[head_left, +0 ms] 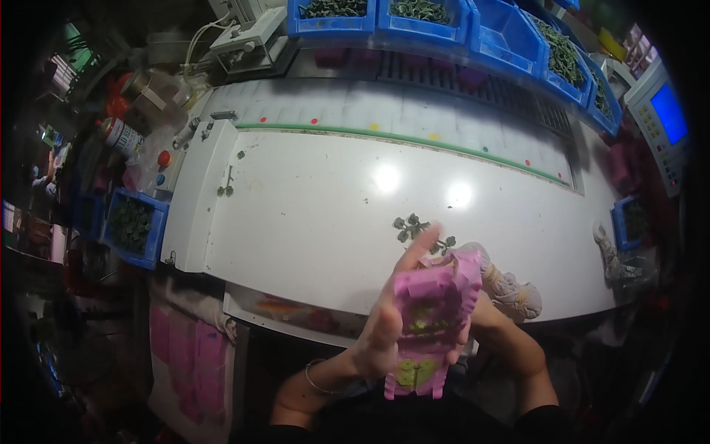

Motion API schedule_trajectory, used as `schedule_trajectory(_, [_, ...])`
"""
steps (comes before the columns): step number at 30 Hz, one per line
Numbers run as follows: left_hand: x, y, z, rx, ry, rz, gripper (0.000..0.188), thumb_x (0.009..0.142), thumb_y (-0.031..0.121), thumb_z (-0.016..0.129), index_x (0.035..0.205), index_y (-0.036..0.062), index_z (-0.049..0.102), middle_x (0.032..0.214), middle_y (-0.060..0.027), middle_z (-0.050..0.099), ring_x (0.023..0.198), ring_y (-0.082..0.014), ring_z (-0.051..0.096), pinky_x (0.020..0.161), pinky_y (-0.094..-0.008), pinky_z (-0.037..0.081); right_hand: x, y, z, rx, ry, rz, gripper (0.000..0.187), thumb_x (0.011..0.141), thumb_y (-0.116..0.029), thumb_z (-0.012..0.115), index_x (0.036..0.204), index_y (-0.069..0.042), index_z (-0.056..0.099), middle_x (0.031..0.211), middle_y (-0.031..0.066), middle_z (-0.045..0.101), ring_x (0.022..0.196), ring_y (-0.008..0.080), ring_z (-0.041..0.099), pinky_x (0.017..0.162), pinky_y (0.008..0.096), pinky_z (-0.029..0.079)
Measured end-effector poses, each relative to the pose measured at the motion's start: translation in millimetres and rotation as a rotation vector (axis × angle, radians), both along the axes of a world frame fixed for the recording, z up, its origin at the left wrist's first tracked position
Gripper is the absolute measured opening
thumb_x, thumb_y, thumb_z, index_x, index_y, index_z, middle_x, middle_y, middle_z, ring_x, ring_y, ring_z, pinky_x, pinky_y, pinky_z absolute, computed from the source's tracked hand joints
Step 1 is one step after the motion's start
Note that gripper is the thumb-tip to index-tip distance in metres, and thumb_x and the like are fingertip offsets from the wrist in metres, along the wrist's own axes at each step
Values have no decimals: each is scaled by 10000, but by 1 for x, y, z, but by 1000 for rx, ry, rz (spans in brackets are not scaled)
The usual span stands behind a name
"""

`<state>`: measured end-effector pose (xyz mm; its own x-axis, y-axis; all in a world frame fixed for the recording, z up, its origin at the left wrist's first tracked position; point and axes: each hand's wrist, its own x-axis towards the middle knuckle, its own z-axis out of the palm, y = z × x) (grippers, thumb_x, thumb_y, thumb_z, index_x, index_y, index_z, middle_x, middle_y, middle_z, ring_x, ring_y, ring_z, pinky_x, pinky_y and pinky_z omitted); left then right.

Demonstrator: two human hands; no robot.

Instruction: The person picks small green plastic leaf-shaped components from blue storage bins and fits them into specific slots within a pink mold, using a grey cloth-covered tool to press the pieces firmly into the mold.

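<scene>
The inspected station is a white workbench (318, 222) with a curved front edge, glossy under two bright reflections. A row of blue bins (503, 44) spans its rear, several holding dark green pieces. A control panel (658, 115) with a lit blue screen stands at the far right.

The principal item, a pink block (433, 296), is held at the bench's front edge, tilted and partly over the space in front of it. It appears soft, its upper right corner bent.

The left hand (379, 337) is closed about the block's left side, thumb against the edge, one finger extended past the top. The right hand (484, 314) is largely concealed behind the block; its degree of closure cannot be determined.

A pale cloth bundle (510, 292) lies just beside the block. Dark green sprigs (410, 227) lie near the extended finger. Yellow-green shapes (416, 374) show in the block's face.

Risks, in judgement: over-flexing could tear the block or spring the shapes loose; its overhang would then let them fall off the bench. A careless sweep of the extended finger could scatter the sprigs.
</scene>
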<state>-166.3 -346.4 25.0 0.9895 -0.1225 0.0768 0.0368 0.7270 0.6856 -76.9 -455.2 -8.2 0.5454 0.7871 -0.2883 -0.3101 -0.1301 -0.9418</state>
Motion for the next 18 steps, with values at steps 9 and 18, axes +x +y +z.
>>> schedule_trajectory(9, [10,11,-25,34,338,216,788,861,677,66,885,19,498,705,-110,543,584,-210,576,567,-330,505,-3,-55,22,-471,-1340,-152,584,728,1,617,1279,1,424,1153,185,485,953,304,522,765,340,465])
schedule_trajectory(18, [28,5,-45,173,430,337,629,965,471,141,899,-15,536,745,-103,581,600,-177,594,581,-292,500,-3,-46,33,-335,-1582,-84,506,708,29,535,1213,9,520,1259,210,482,925,293,539,780,348,459])
